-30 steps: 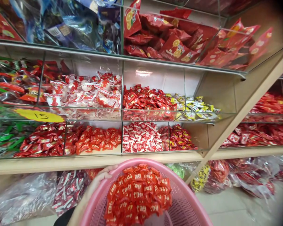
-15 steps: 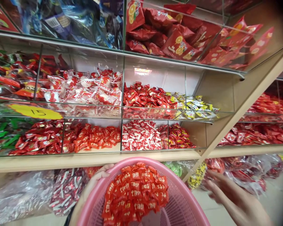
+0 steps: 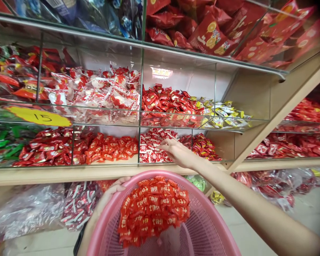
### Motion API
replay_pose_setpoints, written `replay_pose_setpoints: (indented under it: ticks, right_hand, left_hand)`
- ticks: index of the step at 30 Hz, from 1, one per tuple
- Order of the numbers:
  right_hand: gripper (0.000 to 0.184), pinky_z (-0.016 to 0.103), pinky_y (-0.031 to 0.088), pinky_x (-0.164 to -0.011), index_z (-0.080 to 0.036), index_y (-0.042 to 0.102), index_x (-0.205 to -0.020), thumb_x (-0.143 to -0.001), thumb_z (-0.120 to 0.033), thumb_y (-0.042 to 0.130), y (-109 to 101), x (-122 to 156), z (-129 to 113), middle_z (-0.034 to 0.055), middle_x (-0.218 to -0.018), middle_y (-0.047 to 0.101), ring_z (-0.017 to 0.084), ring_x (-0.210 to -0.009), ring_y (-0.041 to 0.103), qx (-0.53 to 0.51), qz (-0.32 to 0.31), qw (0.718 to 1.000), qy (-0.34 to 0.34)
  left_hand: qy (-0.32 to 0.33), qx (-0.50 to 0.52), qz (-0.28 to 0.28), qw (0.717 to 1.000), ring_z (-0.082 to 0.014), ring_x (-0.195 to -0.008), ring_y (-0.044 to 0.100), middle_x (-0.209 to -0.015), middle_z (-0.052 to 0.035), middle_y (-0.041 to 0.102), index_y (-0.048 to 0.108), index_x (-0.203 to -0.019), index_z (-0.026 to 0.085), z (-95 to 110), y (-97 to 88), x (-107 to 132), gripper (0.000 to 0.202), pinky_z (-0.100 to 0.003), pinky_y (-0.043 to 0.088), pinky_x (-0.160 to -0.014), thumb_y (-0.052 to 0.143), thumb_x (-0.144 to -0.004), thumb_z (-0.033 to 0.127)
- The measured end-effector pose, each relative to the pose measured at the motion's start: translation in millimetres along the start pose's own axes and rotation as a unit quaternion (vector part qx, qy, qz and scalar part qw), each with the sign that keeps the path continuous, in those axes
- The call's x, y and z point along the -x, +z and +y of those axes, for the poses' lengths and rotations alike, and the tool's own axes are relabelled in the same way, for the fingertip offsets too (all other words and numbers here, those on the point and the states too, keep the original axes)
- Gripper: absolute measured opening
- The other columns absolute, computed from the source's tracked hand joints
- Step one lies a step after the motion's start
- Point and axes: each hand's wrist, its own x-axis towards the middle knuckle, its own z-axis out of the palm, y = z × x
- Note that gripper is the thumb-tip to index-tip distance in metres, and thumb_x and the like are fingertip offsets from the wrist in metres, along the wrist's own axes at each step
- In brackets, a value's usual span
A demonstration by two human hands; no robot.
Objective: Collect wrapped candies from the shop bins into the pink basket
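Observation:
My left hand is closed on the rim of a pink plastic basket, at its left side. A heap of red-orange wrapped candies with gold lettering lies inside the basket. Beyond the basket, my right hand reaches to the lowest shelf, fingers stretched out over a pile of small red-and-white wrapped candies. Nothing shows in those fingers; whether the tips touch the candies I cannot tell. Left of that pile, behind a clear divider, are more red-orange candies like those in the basket.
Glass panels front the shelf compartments, and a wooden ledge runs below them. A yellow price tag reads 15. A slanting wooden post stands at right. Plastic bags of candy lie under the shelf.
My right hand has moved from the right of the basket, up and left, to the red-and-white candies. My left hand keeps its hold on the rim. The view has tipped slightly down.

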Motion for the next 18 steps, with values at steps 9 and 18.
replay_pose_setpoints:
  ticks: [9, 18]
  right_hand:
    - [0.024, 0.028, 0.039, -0.084, -0.015, 0.065, -0.099, -0.087, -0.007, 0.046, -2.8, -7.3, 4.6, 0.0095, -0.100, 0.056, 0.016, -0.094, 0.053, 0.020, -0.028, 0.999, -0.016]
    - [0.024, 0.025, 0.040, -0.074, -0.013, 0.063, -0.081, -0.091, -0.014, 0.041, -8.4, -5.6, 3.7, 0.0074, -0.088, 0.057, 0.014, -0.082, 0.054, 0.034, -0.050, 0.998, -0.033]
  left_hand:
    - [-0.011, 0.001, -0.003, 1.000, -0.0184, -0.085, 0.062, -0.103, -0.0056, 0.063, 0.058, -0.107, 0.015, 1.4, 1.5, 1.3, 0.030, -0.037, 0.051, -0.074, 0.054, -0.084, 0.034]
    - [-0.004, 0.008, -0.003, 1.000, -0.0185, -0.086, 0.061, -0.104, -0.0060, 0.062, 0.057, -0.108, 0.015, 1.1, 1.4, 5.1, 0.030, -0.037, 0.051, -0.073, 0.054, -0.084, 0.034]
